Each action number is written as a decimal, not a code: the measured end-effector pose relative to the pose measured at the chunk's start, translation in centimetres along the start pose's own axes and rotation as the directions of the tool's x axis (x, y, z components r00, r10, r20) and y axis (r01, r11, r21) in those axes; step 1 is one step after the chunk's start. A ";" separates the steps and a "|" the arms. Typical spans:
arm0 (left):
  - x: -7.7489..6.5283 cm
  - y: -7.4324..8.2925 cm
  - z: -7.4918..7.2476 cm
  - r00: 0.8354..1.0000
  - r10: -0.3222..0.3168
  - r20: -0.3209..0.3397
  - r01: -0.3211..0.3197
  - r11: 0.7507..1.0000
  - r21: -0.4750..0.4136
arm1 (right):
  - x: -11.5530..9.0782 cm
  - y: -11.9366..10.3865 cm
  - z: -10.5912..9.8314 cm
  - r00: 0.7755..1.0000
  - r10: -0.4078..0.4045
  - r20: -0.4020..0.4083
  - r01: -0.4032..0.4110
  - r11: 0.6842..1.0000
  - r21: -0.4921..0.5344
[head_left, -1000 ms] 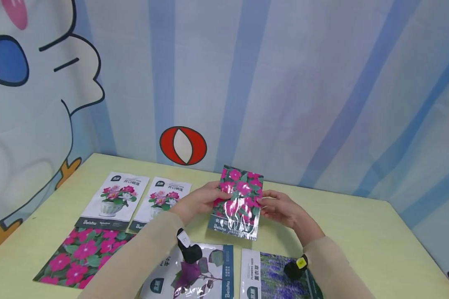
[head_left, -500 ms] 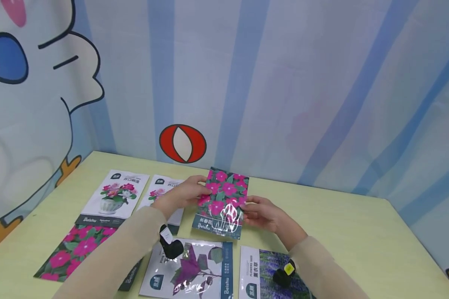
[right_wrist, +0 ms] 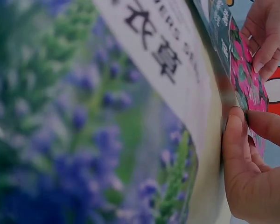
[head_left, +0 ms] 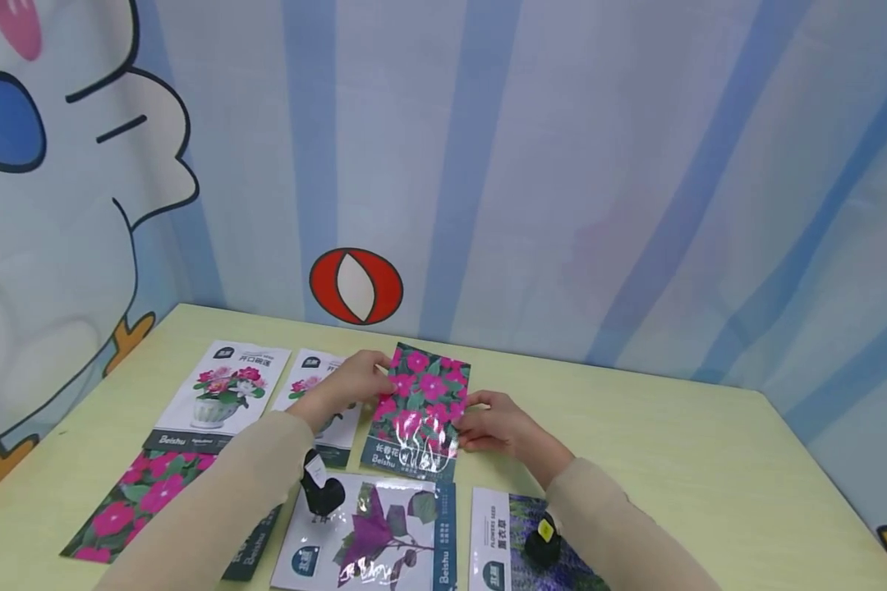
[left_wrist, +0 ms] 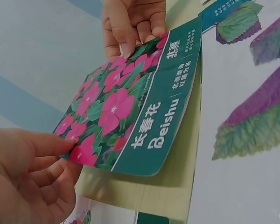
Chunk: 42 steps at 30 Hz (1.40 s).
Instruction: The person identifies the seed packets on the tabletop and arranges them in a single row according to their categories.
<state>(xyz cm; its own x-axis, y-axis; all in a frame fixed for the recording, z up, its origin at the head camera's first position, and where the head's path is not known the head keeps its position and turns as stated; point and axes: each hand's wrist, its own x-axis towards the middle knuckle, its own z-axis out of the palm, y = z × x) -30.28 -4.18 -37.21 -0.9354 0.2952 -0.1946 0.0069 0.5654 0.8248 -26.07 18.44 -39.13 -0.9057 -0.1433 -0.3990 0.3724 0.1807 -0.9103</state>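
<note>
Both hands pinch one seed packet [head_left: 417, 402] with pink periwinkle flowers and a dark green lower band. In the head view my left hand [head_left: 355, 382] holds its left edge, thumb on the printed face. On the opposite edge my right hand [head_left: 498, 423] grips with thumb and fingers. Seen from the left wrist, the packet [left_wrist: 116, 107] tilts above the yellow table, its lower edge raised. The right wrist view shows it nearly edge-on, with the right thumb and fingers [right_wrist: 259, 163] at its near side.
Left of the hands lie two white bowl-lotus packets [head_left: 218, 386] [head_left: 306, 382]. Beneath the left forearm is another pink-flowered packet [head_left: 144, 501]. A purple-leaf packet [head_left: 373, 533] and a lavender packet [head_left: 521, 542] lie along the front. A striped cartoon backdrop [head_left: 532, 180] rises behind the table [head_left: 673, 460].
Both hands have carried the pink-flowered packet leftward and lower, to just right of the second white packet. The packets on the table have stayed put.
</note>
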 end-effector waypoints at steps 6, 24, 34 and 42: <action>-0.5 -0.2 -0.4 0.999 0.032 -0.030 -0.029 0.994 0.102 | 0.3 0.0 0.6 0.997 -0.021 -0.069 0.016 0.997 -0.075; 0.5 -1.8 -0.6 0.999 0.005 -0.032 -0.001 0.990 0.144 | 0.6 -0.4 1.5 0.990 -0.021 -0.136 -0.003 0.985 -0.174; -1.2 -0.4 -0.8 0.997 -0.014 -0.071 0.021 0.995 0.095 | 0.7 -0.3 1.4 0.990 -0.019 -0.142 -0.008 0.982 -0.190; -0.7 -1.1 -1.3 0.998 0.011 -0.063 -0.003 0.992 0.124 | 0.9 -0.5 1.4 0.988 -0.003 -0.154 -0.027 0.981 -0.193</action>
<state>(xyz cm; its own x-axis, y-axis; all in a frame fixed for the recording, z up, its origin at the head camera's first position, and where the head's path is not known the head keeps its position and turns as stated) -30.06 -6.07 -37.31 -0.9558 0.2521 -0.1515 0.0534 0.6554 0.7534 -26.77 16.85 -39.23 -0.9271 0.0081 -0.3746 0.3510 0.3691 -0.8606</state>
